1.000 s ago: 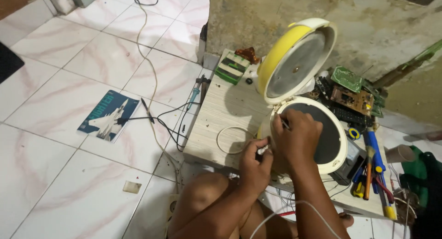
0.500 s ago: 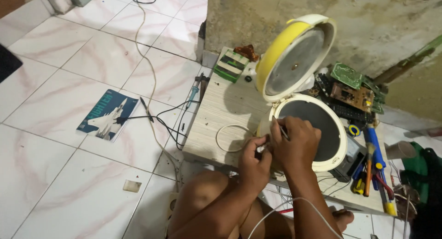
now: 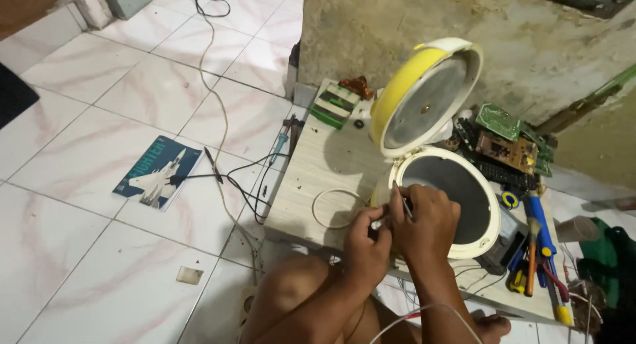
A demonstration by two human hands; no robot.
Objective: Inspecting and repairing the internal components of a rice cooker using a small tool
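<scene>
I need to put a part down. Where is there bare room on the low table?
Bare wood lies on the table, between the green board and the white ring. Right of the cooker, circuit boards and screwdrivers crowd it.

Blue booklet (image 3: 157, 171) with a jet aircraft picture, flat on the white tiled floor (image 3: 86, 99). Black cables (image 3: 245, 182) beside it; 1 pale cord (image 3: 215, 72) trailing across the tiles. Screwdriver (image 3: 281, 144) at the low wooden board (image 3: 324, 165). Green circuit boards (image 3: 507, 135) by the rough wall (image 3: 530, 46). Blue-handled tools (image 3: 536, 238) at the board's right edge. Small beige square (image 3: 189, 274) on the floor.
</scene>
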